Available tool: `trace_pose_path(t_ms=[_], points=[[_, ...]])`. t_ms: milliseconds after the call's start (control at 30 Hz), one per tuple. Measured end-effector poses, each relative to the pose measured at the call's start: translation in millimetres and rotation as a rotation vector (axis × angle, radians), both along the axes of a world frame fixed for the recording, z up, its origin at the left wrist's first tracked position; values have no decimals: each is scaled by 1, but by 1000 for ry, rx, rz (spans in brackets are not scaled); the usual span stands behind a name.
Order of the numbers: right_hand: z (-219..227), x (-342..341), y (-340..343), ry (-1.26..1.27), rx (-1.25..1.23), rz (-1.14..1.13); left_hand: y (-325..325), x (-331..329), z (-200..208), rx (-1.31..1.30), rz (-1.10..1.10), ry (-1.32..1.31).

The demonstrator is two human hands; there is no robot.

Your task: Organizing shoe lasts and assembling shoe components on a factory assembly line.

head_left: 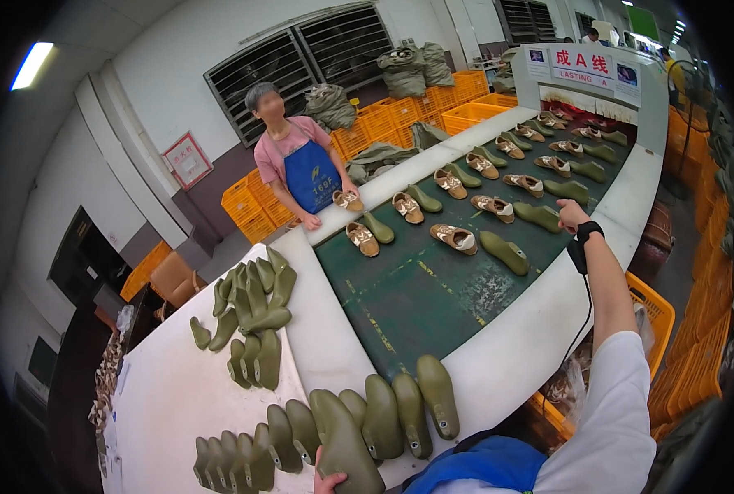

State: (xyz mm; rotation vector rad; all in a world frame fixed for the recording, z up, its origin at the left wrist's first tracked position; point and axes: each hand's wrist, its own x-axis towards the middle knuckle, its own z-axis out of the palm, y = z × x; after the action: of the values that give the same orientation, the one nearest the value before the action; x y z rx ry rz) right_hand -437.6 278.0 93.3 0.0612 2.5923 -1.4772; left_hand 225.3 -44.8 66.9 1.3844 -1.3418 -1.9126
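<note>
At the near edge of the white table, my left hand (329,481) is closed on a dark green shoe last (342,440), its fingers mostly hidden behind it. My right hand (573,215), with a black wrist strap, reaches over the green conveyor belt (400,300). Its fingers are partly bent and apart, beside the end of a green last (538,216); I cannot tell whether they touch it. Tan-and-white shoes (453,239) stand in rows on the belt, most with a last alongside. Another last (505,251) lies nearest me on the belt.
Several lasts (281,436) line the near edge of the white table (178,395); more lie piled (256,300) farther back. Across the belt a person in a blue apron (311,177) touches a shoe (347,200). Orange crates (392,119) stand behind; another crate (651,317) is at my right.
</note>
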Motion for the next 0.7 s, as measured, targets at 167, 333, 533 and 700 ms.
trace_pose_path(t_ms=[167, 333, 533, 700], points=[[3, 16, 3, 28, 82, 206, 10, -17, 16, -219, -238, 17], [53, 19, 9, -204, 57, 467, 13, -39, 34, 143, -71, 84], [181, -44, 104, 828, -611, -236, -1, -38, 29, 37, -57, 20], [115, -27, 80, 819, -432, -105, -17, -19, 7, 52, -77, -44]])
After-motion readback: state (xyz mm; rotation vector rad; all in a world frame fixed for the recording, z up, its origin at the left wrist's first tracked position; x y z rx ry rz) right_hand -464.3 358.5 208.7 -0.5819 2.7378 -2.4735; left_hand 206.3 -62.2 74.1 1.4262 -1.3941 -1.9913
